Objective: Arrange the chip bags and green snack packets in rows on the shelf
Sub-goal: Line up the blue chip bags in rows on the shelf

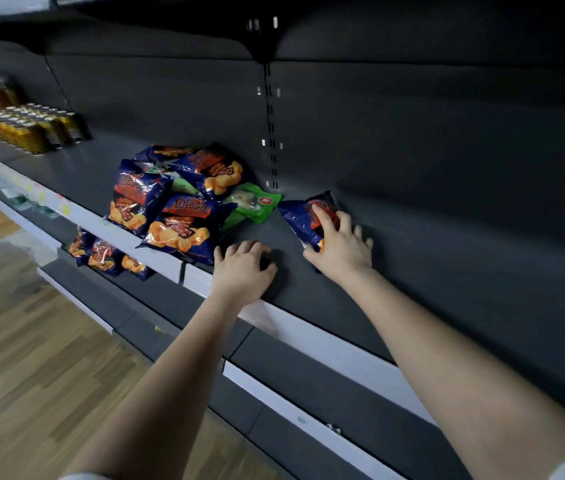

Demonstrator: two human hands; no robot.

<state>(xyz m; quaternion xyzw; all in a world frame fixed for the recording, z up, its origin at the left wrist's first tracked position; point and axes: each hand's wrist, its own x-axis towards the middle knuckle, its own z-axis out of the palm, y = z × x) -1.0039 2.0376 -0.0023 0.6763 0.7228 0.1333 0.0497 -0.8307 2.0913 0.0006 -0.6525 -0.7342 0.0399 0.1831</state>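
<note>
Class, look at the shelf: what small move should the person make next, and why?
Probably the left hand, resting empty on the shelf, should reach for the front chip bag of the pile. The right hand holds one blue chip bag apart, starting a row; the rest lie heaped.

Both arms reach forward and up, bare from the elbow. The left forearm [170,368] runs from the lower left to the left hand [244,268], which lies palm down on the shelf [412,271] just behind its front edge, fingers loosely curled with their tips on the surface, holding nothing. The right forearm [447,358] comes in from the lower right. The right hand [340,247] sits further in, palm down and fingers spread, with the forefinger on top of a chip bag [300,216] and the thumb curled at its near end.
</note>
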